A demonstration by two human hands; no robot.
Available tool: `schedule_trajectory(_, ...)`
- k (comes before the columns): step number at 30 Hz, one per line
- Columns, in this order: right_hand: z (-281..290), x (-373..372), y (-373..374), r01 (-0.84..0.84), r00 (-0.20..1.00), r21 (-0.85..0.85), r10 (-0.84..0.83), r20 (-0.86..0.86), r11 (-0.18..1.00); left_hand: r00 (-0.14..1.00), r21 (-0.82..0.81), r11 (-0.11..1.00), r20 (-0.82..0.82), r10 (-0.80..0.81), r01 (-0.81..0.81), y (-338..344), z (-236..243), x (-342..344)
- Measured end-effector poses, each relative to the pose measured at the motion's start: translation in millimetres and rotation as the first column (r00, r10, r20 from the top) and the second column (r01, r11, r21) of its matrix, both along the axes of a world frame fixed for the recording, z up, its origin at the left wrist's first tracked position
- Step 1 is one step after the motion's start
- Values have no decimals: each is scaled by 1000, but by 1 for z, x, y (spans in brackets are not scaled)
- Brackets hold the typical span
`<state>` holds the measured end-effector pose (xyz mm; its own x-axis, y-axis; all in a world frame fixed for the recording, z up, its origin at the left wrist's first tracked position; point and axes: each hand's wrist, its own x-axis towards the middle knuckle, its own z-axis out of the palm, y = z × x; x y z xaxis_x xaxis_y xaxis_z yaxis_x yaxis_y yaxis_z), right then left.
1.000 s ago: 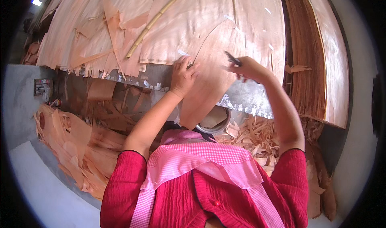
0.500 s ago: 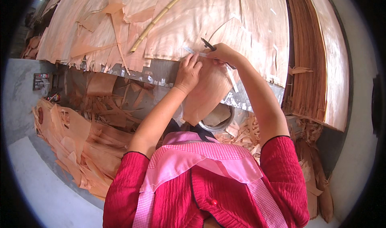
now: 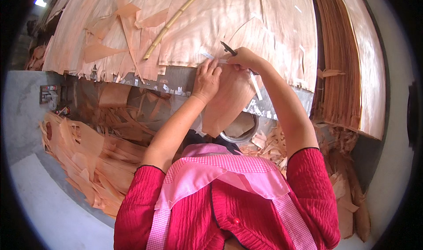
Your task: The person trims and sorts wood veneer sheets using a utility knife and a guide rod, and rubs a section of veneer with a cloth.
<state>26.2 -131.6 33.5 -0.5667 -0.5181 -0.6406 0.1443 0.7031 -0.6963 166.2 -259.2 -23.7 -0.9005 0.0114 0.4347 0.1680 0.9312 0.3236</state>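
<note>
- My right hand has come in from the right over the last second; it now works beside my left hand at the middle of the frame.
- That hand is mostly closed, wrapped round a slim black tool whose end pokes toward the upper left; whether its fingertips also pinch anything, I can't tell.
- My left hand is loosely open, holding nothing up; its bent fingertips rest at the top of the hanging veneer piece, much as a second ago.
- A white tape strip now dangles below my right hand; I couldn't make it out there a second ago.
- Another short bit of white tape shows between my hands, so, as I judge it, both are now busy at one spot.
- The veneer piece slants from the centre down toward my apron, its upper part against the big veneer sheet.
- Since half a second ago, both hands have barely shifted.
</note>
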Motion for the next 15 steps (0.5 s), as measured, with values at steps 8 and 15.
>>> schedule_trajectory(8, 8, 3, -5, -33, 999, 22, 33, -3, 999, 1000, -21, 1000, -30, 3, -3, -1, -2, 2)
schedule_trajectory(15, 19, 2, 24, -81, 995, 32, 83, -55, 996, 991, -155, 988, 131, 10, 10, 4, 8, -2)
